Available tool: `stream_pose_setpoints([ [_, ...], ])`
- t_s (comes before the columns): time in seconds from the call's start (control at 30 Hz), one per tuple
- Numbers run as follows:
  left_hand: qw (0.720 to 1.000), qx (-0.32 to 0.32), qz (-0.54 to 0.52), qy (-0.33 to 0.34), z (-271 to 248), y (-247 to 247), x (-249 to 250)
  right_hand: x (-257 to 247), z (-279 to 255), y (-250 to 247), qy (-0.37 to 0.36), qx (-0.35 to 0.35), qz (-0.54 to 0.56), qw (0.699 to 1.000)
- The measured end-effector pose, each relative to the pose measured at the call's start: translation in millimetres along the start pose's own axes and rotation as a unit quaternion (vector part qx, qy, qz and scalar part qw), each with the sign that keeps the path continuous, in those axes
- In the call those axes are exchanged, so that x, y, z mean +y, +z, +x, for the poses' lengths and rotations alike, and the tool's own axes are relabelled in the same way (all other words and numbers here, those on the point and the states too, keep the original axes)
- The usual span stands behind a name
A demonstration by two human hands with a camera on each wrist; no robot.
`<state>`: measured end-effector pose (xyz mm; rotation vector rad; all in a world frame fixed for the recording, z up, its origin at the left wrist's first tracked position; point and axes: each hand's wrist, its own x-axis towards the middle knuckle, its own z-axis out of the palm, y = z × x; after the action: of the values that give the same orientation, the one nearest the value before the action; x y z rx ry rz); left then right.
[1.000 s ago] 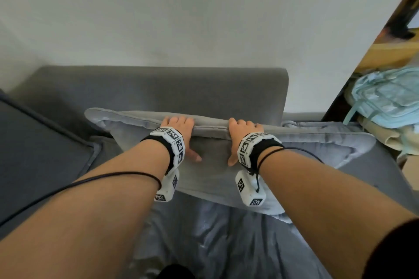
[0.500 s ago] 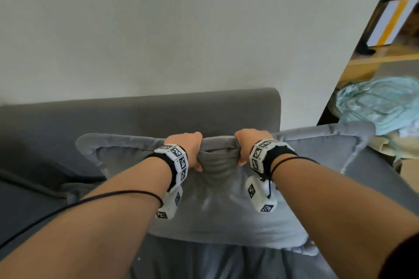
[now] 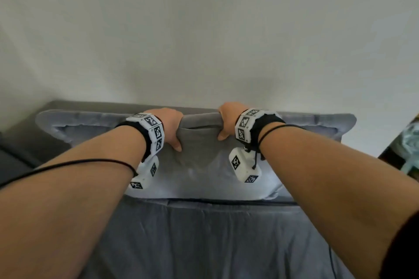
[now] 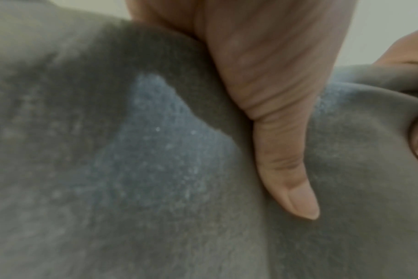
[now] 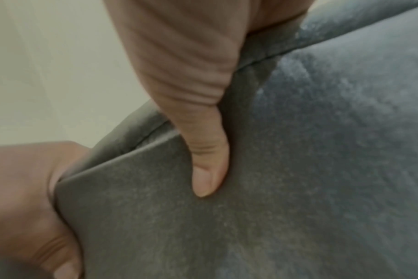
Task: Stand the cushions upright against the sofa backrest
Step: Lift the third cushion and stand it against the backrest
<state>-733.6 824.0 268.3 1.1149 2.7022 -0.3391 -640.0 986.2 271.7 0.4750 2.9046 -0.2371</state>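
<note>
A large grey velvet cushion [image 3: 199,172] stands on its lower edge on the sofa seat, its top edge level with the top of the sofa backrest [image 3: 74,105]. My left hand [image 3: 171,128] grips the cushion's top edge left of the middle, thumb on the front face and fingers hidden behind. My right hand [image 3: 226,120] grips the same edge just to the right. The fabric bunches between the two hands. In the left wrist view my thumb [image 4: 286,169] presses into the cushion [image 4: 131,169]. In the right wrist view the thumb [image 5: 208,166] pinches the cushion [image 5: 322,169].
The grey sofa seat [image 3: 215,238] fills the foreground, with a dark seam along the cushion's base. A plain pale wall [image 3: 204,29] rises behind the backrest. A darker sofa section [image 3: 13,158] lies at the left. Pale green cloth [image 3: 411,142] shows at the right edge.
Both hands have kept their grip and lifted the cushion from lying tilted on the seat to standing against the backrest. The view has moved closer and turned left.
</note>
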Motion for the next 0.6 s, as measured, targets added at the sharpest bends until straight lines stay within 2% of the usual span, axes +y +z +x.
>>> stream_pose_setpoints([
  [0.13,0.999,0.029,-0.004,-0.033,21.3,32.5,-33.8,-16.7,29.8,36.1,-0.004,0.014,0.032,0.999],
  [0.3,0.998,-0.03,-0.038,-0.031,37.9,86.6,-46.4,-25.6,43.9,94.8,0.001,0.012,0.009,1.0],
  [0.43,0.997,0.013,-0.074,-0.017,42.6,55.0,-59.8,-29.0,54.6,59.2,0.006,0.008,0.028,1.0],
  [0.6,0.996,0.0,-0.084,-0.005,57.5,-4.2,-73.5,-29.7,71.6,3.0,0.007,0.036,0.027,0.999],
])
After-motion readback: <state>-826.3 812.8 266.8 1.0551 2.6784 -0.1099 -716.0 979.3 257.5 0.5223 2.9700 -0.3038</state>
